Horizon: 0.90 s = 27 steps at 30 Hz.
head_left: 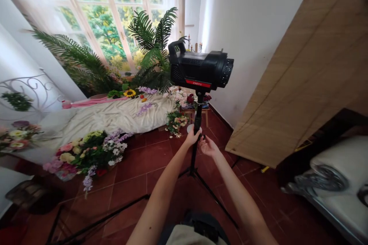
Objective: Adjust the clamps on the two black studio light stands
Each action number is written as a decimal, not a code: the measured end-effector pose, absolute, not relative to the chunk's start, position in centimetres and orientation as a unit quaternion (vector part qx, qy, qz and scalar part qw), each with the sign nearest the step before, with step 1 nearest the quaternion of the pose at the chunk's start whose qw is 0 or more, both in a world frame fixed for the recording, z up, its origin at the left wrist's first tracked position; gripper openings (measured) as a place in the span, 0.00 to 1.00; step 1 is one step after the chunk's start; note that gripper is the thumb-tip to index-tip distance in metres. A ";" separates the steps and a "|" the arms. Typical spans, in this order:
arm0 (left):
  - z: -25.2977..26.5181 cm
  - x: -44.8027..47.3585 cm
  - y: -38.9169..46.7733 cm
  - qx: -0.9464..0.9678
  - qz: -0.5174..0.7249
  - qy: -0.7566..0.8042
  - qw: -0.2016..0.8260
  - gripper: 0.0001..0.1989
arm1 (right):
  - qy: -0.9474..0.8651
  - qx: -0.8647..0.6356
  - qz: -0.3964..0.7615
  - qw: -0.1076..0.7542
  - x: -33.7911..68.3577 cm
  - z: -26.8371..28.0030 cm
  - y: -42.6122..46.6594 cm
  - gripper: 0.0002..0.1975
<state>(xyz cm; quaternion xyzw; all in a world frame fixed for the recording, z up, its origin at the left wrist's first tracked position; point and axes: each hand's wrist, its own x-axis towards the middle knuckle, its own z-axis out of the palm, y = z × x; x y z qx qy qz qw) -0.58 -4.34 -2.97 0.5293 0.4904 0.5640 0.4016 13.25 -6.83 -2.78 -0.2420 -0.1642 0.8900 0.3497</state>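
A black studio light [198, 68] with a red label and a top handle sits on a black light stand [193, 160] in front of me. My left hand [193, 136] is wrapped round the stand's pole below the light. Just to the right of the pole, my right hand [208, 146] has its fingers curled at a small black knob [203, 137] on the stand. The fingertips appear to grip this knob. The stand's legs spread out on the red tiled floor [156, 153].
A bed [115, 114] with cream cloth and flowers lies ahead on the left. Palm leaves [155, 34] rise before the window backdrop. Another black stand leg [115, 212] crosses the floor at left. A wooden panel [287, 76] leans at right beside a silver-framed white seat [342, 160].
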 end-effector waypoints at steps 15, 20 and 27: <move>-4.8 0.9 -4.1 0.513 0.606 0.495 0.352 0.23 | 0.033 -0.174 0.953 0.248 14.8 -3.8 -4.4 0.06; -4.6 0.8 -4.3 0.524 0.603 0.492 0.347 0.24 | -0.133 -0.205 0.929 0.278 14.9 -3.6 -4.4 0.06; -4.9 0.7 -4.0 0.525 0.600 0.481 0.364 0.27 | -0.536 -0.436 0.604 0.396 14.3 -2.4 -4.9 0.10</move>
